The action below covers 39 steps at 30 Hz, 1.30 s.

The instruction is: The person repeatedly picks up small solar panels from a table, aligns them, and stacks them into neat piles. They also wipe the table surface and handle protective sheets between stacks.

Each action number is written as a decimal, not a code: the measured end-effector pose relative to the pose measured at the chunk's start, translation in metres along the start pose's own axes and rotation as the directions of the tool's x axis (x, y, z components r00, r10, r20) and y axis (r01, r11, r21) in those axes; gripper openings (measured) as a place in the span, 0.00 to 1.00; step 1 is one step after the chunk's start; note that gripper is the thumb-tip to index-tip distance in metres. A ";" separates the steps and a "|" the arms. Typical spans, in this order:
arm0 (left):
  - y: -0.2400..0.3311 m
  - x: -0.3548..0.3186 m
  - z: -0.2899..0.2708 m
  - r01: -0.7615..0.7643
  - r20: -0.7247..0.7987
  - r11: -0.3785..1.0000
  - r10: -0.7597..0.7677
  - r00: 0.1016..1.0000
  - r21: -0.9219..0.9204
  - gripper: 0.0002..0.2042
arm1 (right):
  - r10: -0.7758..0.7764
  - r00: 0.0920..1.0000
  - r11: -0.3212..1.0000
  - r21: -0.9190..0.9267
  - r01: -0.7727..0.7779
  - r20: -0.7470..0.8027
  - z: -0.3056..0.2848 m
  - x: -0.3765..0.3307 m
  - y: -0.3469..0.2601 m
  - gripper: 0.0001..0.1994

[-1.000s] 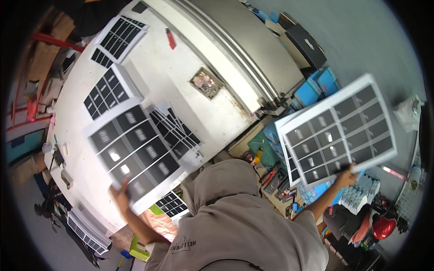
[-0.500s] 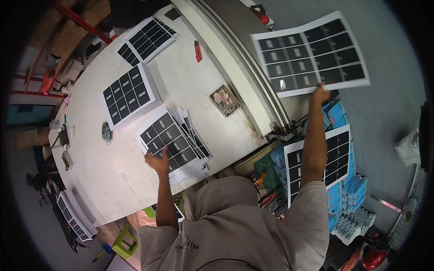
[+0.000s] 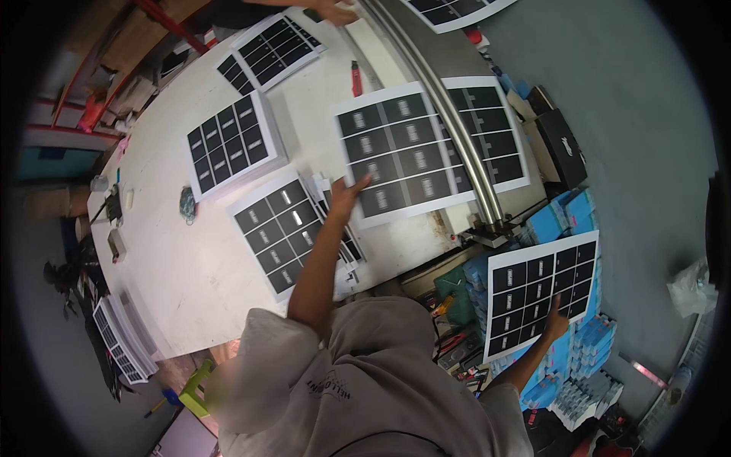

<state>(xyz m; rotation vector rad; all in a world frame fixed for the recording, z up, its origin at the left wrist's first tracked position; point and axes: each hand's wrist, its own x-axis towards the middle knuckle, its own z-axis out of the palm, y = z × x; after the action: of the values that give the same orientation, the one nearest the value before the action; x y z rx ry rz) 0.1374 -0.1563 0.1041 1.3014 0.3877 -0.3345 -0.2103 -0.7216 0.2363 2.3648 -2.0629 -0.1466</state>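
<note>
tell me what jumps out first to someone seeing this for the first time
White sheets printed with grids of black rectangles catch the eye first. The left hand presses one large sheet onto the white table at the middle, its far side passing under a metal rail. The right hand holds another sheet at lower right, over stacked blue boxes. Two more sheets lie further left.

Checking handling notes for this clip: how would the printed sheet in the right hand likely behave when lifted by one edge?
The printed sheet probably stays fairly stiff: the right hand holds it by one edge and it looks flat. It seems light, since fingers alone carry it.
</note>
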 end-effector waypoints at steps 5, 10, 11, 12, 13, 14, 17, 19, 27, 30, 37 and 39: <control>0.061 -0.067 -0.064 -0.030 -0.164 0.966 0.074 0.984 0.257 0.17 | 0.213 0.953 0.975 0.019 -0.222 0.214 0.010 -0.011 0.040 0.70; 0.137 -0.164 -0.127 -0.152 -0.265 0.930 0.248 0.932 0.335 0.17 | 0.273 0.951 0.962 -0.046 -0.269 0.146 -0.002 -0.022 0.017 0.66; 0.159 -0.189 -0.140 -0.182 -0.313 0.936 0.277 0.908 0.301 0.21 | 0.311 0.945 0.949 -0.089 -0.303 0.099 -0.011 -0.030 0.006 0.65; 0.188 -0.221 -0.150 -0.130 -0.359 0.930 0.259 0.896 0.345 0.28 | 0.349 0.935 0.933 -0.119 -0.340 0.065 -0.011 -0.031 0.006 0.63; 0.213 -0.257 -0.166 -0.062 -0.439 0.936 0.219 0.871 0.346 0.30 | 0.374 0.927 0.925 -0.079 -0.371 0.029 -0.011 -0.036 0.001 0.63; 0.237 -0.292 -0.168 -0.104 -0.520 0.884 0.359 0.775 0.455 0.29 | 0.385 0.922 0.922 -0.052 -0.384 0.029 -0.012 -0.041 0.002 0.64; 0.305 -0.377 -0.136 -0.197 -0.554 0.876 0.437 0.708 0.439 0.26 | 0.365 0.931 0.931 -0.020 -0.365 -0.001 -0.003 -0.034 0.014 0.65; 0.307 -0.369 -0.121 -0.235 -0.530 0.876 0.448 0.720 0.422 0.28 | 0.381 0.924 0.924 -0.029 -0.381 -0.027 0.020 -0.013 0.043 0.64; 0.011 -0.171 -0.243 0.316 -0.470 0.551 0.160 0.868 0.772 0.25 | 0.124 0.943 0.927 0.376 0.001 -0.307 0.007 0.047 0.117 0.44; -0.082 -0.157 -0.284 0.488 -0.598 0.521 0.054 0.800 0.700 0.29 | 0.076 0.810 0.796 0.525 0.302 -0.581 -0.085 0.023 0.090 0.32; -0.129 -0.175 -0.270 0.662 -0.778 0.440 0.160 0.607 0.607 0.48 | 0.284 0.767 0.520 0.764 0.382 -0.576 -0.156 0.108 -0.064 0.31; -0.107 -0.173 -0.245 0.736 -0.810 0.344 0.180 0.558 0.583 0.56 | 0.210 0.729 0.594 0.678 0.433 -0.651 -0.125 0.145 -0.133 0.31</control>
<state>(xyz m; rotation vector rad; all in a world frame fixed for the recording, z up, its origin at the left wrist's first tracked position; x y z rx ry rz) -0.0864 0.0605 0.0370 2.5335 1.4341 -0.2961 -0.0510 -0.8540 0.3428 2.2731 -1.6988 1.7695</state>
